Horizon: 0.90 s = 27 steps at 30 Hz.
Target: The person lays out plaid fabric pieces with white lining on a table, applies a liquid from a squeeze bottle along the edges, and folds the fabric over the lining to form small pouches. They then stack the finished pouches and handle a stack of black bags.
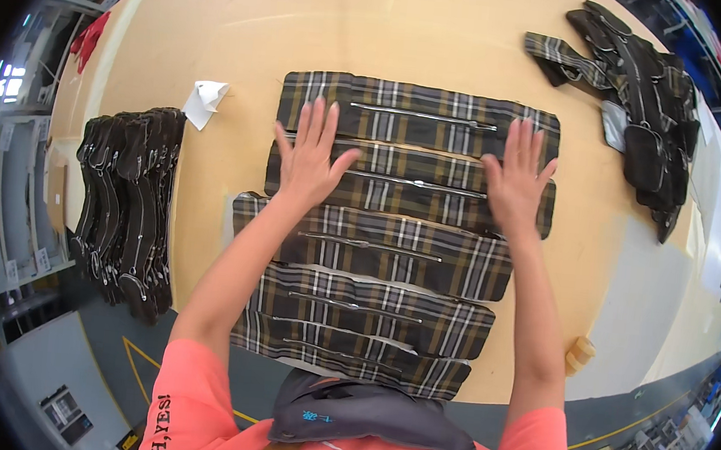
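Several plaid fabric panels with zippers lie in a column down the table, overlapping toward my body. My left hand (308, 159) rests flat, fingers spread, on the left part of the two farthest ones. On their right part lies my right hand (517, 177), also flat with the thumb out. The farthest plaid panel (420, 132) has a silver zipper (421, 115) across it. Just nearer is the second plaid panel (414, 197), its zipper running between my hands. A third plaid panel (375, 259) and further ones sit below, between my forearms.
Dark zippered pieces (130, 196) hang in a bundle at the table's left edge, near a crumpled white paper (206, 102). A pile of dark and plaid zippered pieces (641, 104) lies at the far right. A yellowish roll (580, 356) stands near the right front edge. Red cloth (90, 40) lies far left.
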Available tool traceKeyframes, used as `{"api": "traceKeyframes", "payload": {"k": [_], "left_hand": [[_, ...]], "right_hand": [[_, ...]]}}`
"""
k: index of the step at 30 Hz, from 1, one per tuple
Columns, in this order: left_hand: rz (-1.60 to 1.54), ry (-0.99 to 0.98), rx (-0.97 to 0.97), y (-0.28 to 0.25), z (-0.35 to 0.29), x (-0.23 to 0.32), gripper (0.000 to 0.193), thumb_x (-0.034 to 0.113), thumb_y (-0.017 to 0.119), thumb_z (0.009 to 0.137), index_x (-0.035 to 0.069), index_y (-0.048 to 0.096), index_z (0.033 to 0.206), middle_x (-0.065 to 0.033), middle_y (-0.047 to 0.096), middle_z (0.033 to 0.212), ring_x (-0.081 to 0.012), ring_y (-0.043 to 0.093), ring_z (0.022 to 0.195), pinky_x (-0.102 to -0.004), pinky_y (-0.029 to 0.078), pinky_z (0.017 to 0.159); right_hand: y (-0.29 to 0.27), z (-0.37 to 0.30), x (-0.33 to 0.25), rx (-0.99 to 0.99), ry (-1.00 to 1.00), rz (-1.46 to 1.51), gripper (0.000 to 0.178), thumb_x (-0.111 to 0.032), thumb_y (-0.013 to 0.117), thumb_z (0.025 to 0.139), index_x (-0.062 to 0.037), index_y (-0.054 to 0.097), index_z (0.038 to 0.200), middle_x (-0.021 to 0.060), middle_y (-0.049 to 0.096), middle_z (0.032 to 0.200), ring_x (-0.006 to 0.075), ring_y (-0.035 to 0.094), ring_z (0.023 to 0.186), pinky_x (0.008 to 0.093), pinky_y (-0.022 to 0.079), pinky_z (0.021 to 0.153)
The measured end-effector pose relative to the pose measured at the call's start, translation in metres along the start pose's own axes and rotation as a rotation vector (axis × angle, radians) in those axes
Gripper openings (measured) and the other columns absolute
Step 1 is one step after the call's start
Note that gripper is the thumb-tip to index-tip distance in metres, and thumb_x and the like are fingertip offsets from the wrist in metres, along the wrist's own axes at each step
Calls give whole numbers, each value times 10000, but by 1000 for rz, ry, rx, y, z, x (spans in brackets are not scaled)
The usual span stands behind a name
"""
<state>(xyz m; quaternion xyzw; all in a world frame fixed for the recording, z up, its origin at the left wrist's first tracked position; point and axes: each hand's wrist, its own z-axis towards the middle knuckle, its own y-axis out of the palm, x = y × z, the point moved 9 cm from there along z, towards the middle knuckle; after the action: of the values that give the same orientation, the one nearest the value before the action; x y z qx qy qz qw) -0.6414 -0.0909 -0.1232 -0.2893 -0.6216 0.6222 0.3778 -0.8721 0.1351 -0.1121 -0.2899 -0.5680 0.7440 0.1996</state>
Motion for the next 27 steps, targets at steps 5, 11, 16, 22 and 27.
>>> {"api": "traceKeyframes", "payload": {"k": [5, 11, 16, 22, 27], "left_hand": [[2, -116, -144, 53, 54, -29, 807, 652, 369, 960, 170, 168, 1575, -127, 113, 1638, -320, 88, 1511, -695, 36, 1119], [-167, -345, 149, 17, 53, -86, 862, 606, 588, 879, 48, 330, 1484, -226, 339, 1528, -358, 311, 1418, -545, 230, 1139], [-690, -587, 189, 91, 42, -204, 708, 458, 792, 752, 1, 586, 1251, -152, 713, 1049, -249, 673, 939, -364, 505, 846], [-900, -515, 294, -19, 72, -132, 306, 283, 756, 860, 1, 712, 971, -29, 710, 830, -96, 574, 698, -267, 462, 678], [-1234, -612, 211, -48, 18, -138, 258, 192, 744, 884, -14, 694, 1031, -25, 698, 951, -80, 597, 810, -229, 460, 748]], "right_hand": [[64, 32, 70, -168, 113, -191, 692, -595, 278, 1007, -206, 188, 1571, 13, 145, 1643, 259, 126, 1510, 598, -1, 1178], [21, 40, 113, 123, 255, -3, 709, -474, 580, 933, -75, 360, 1476, 165, 423, 1479, 330, 392, 1372, 510, 309, 1107], [49, 53, 164, -60, 450, 408, 456, -369, 723, 847, 29, 645, 1055, 177, 686, 953, 272, 648, 935, 368, 487, 851], [-14, 51, 178, 194, 426, 816, 262, -239, 644, 951, 21, 648, 975, 41, 643, 791, 108, 535, 731, 291, 445, 681], [-64, 9, 139, 103, 549, 1152, 192, -177, 641, 961, 2, 647, 1031, 1, 647, 924, 56, 552, 839, 232, 433, 767]]}}
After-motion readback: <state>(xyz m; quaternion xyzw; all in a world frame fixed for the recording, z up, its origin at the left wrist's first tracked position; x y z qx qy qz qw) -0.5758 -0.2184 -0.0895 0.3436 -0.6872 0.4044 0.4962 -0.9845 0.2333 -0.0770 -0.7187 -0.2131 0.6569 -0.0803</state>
